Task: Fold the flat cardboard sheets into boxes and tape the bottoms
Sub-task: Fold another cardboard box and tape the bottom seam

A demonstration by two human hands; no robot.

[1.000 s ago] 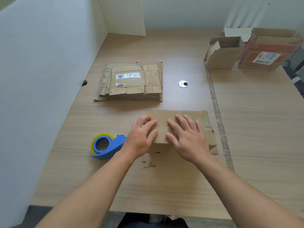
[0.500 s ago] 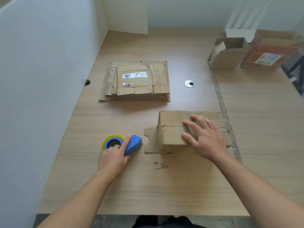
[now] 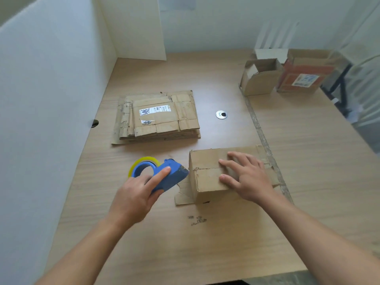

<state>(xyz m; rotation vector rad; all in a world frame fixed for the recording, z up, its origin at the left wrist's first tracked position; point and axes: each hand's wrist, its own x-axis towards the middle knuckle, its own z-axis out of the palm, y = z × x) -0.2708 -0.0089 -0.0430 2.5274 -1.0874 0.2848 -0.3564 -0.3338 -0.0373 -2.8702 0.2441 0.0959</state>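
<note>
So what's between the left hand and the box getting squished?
The blue tape dispenser, gripped by the left hand, its front end nearly at the box. Head view shows it.

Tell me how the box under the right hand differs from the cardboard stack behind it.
The box is folded up; the stack lies flat. The box is one piece, the stack several sheets. The stack carries a white label; the box shows none. Both are brown cardboard.

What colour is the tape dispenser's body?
Blue, holding a yellow roll; the tape dispenser shows in the head view.
</note>
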